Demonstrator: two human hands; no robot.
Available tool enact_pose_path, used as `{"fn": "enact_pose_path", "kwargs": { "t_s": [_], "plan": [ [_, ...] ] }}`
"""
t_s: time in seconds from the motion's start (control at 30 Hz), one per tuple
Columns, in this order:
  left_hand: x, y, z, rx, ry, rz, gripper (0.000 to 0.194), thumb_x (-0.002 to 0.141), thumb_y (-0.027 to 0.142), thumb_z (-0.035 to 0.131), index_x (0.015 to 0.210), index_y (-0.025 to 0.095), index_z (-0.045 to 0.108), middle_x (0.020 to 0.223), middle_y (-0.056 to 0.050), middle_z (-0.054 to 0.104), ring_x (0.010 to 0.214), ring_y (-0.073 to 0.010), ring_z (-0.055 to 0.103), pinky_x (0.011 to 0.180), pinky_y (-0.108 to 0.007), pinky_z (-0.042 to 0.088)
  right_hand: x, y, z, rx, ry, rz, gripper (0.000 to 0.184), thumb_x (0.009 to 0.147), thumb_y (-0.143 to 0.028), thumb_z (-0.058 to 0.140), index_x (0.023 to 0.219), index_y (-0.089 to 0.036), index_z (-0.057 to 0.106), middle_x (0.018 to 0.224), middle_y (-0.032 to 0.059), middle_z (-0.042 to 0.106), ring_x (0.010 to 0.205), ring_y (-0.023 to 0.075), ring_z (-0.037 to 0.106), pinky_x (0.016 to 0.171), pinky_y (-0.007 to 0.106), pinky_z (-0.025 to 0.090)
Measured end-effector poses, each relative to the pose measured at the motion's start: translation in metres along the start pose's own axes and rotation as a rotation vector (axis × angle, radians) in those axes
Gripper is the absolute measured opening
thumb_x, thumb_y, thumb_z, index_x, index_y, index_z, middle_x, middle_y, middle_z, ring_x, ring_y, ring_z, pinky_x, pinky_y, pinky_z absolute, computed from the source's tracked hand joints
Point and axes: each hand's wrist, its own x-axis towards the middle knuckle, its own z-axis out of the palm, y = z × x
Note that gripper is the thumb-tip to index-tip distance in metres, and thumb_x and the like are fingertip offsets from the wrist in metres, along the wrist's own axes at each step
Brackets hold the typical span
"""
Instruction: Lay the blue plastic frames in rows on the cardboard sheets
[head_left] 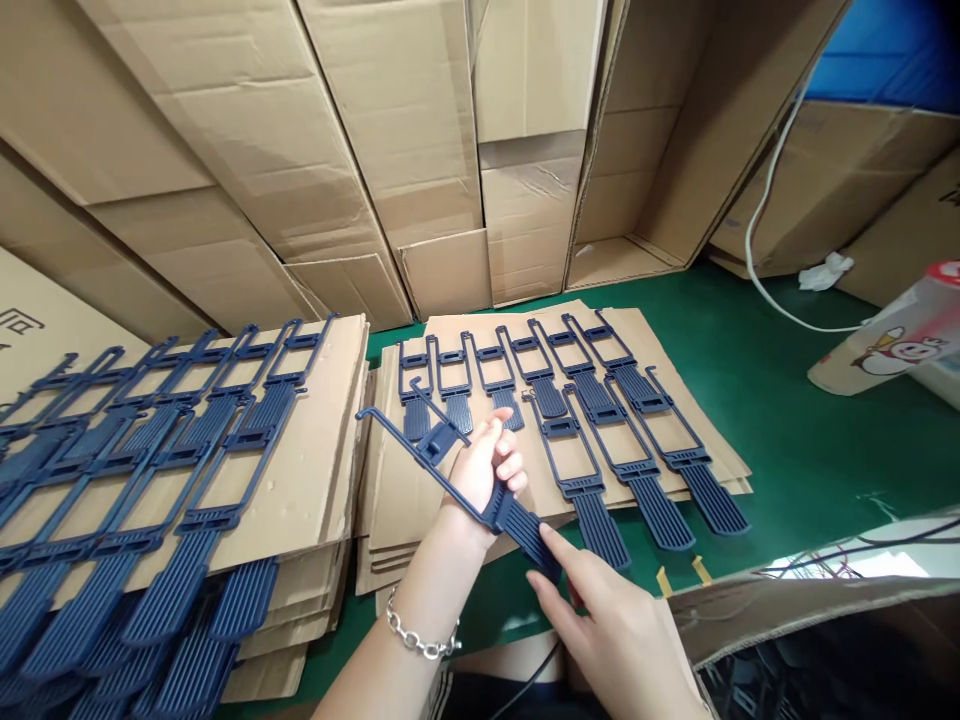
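Your left hand grips a navy plastic hook frame, your open right hand touching its ribbed tail.

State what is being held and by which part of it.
The left hand grips a navy blue moulded plastic frame around its side bars, just above the ribbed paddle. The right hand's fingertips touch that paddle.

bright even light, soft shadows, slight edge distortion
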Motion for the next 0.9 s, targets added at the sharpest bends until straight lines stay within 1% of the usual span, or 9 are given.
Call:
{"fn": "enact_pose_path", "kwargs": {
  "t_s": [0.1,0.2,0.33,0.4,0.47,0.57,0.7,0.8,0.9],
  "plan": [
    [-0.010,-0.005,-0.011,-0.040,0.127,0.038,0.008,0.086,0.020,0.039,0.083,0.019,0.046,0.053,0.008,0.034,0.033,-0.0008,0.030,0.032,-0.011,0.024,0.000,-0.005,0.008,0.002,0.035,-0.011,0.025,0.086,-0.022,0.039,0.103,-0.010,0.054,0.057,0.0002,0.051,0.047,0.0090,0.050,0.045,0.018,0.035],
    [-0.027,-0.005,-0.022,0.030,0.150,0.024,0.007,0.079,0.020,0.052,0.084,0.017,0.049,0.059,0.007,0.040,0.041,-0.0010,0.038,0.038,-0.012,0.032,-0.011,-0.011,0.016,0.249,-0.015,0.134,0.020,0.086,-0.023,0.036,0.086,-0.014,0.054,0.059,0.0001,0.052,0.048,0.0078,0.049,0.047,0.017,0.034],
    [-0.050,-0.001,-0.039,0.338,0.108,0.136,0.026,0.071,0.023,0.061,0.095,0.017,0.055,0.085,-0.002,0.054,0.067,-0.0081,0.053,0.059,-0.019,0.045,-0.025,-0.020,0.023,0.788,-0.145,0.682,0.036,0.084,-0.045,0.036,0.065,-0.016,0.042,0.047,-0.0037,0.031,0.041,0.0059,0.031,0.040,0.017,0.024],
    [-0.058,0.000,-0.053,0.529,0.185,0.257,0.031,0.071,0.027,0.059,0.101,0.018,0.055,0.093,-0.004,0.055,0.073,-0.0116,0.055,0.064,-0.022,0.047,-0.028,-0.025,0.025,1.032,-0.166,0.963,0.045,0.077,-0.059,0.039,0.067,-0.016,0.038,0.047,-0.0066,0.020,0.040,0.0044,0.023,0.039,0.017,0.017],
    [-0.063,-0.001,-0.072,0.759,0.282,0.354,0.034,0.074,0.029,0.055,0.105,0.018,0.054,0.089,-0.004,0.057,0.070,-0.0125,0.056,0.062,-0.023,0.047,-0.029,-0.027,0.028,1.181,-0.155,1.136,0.052,0.068,-0.068,0.045,0.071,-0.016,0.037,0.048,-0.0086,0.015,0.039,0.0029,0.019,0.039,0.015,0.012],
    [-0.069,-0.005,-0.105,1.141,0.325,0.474,0.026,0.080,0.033,0.046,0.094,0.016,0.058,0.077,-0.005,0.060,0.064,-0.0132,0.055,0.061,-0.025,0.047,-0.026,-0.028,0.031,1.256,-0.152,1.211,0.057,0.062,-0.069,0.052,0.074,-0.016,0.036,0.046,-0.0101,0.015,0.038,0.0016,0.018,0.039,0.014,0.009],
    [-0.078,-0.017,-0.135,1.532,0.259,0.755,0.022,0.082,0.022,0.041,0.095,0.019,0.058,0.074,-0.003,0.062,0.065,-0.0129,0.058,0.063,-0.023,0.047,-0.022,-0.027,0.032,1.324,-0.212,1.248,0.056,0.063,-0.069,0.051,0.073,-0.017,0.034,0.042,-0.0103,0.017,0.036,0.0006,0.013,0.037,0.013,0.007],
    [-0.081,-0.024,-0.141,1.714,0.121,0.905,0.024,0.081,0.014,0.041,0.099,0.020,0.056,0.072,-0.002,0.062,0.066,-0.0123,0.059,0.063,-0.022,0.048,-0.021,-0.027,0.033,1.332,-0.214,1.263,0.055,0.063,-0.068,0.052,0.074,-0.017,0.035,0.043,-0.0099,0.019,0.036,0.0004,0.013,0.036,0.013,0.007],
    [-0.080,-0.026,-0.138,1.827,0.019,0.948,0.027,0.079,0.009,0.041,0.101,0.019,0.054,0.073,-0.002,0.063,0.069,-0.0129,0.060,0.065,-0.023,0.047,-0.021,-0.026,0.036,1.332,-0.194,1.271,0.054,0.064,-0.066,0.053,0.076,-0.017,0.035,0.043,-0.0097,0.021,0.036,0.0005,0.014,0.036,0.012,0.008]
  ]
}}
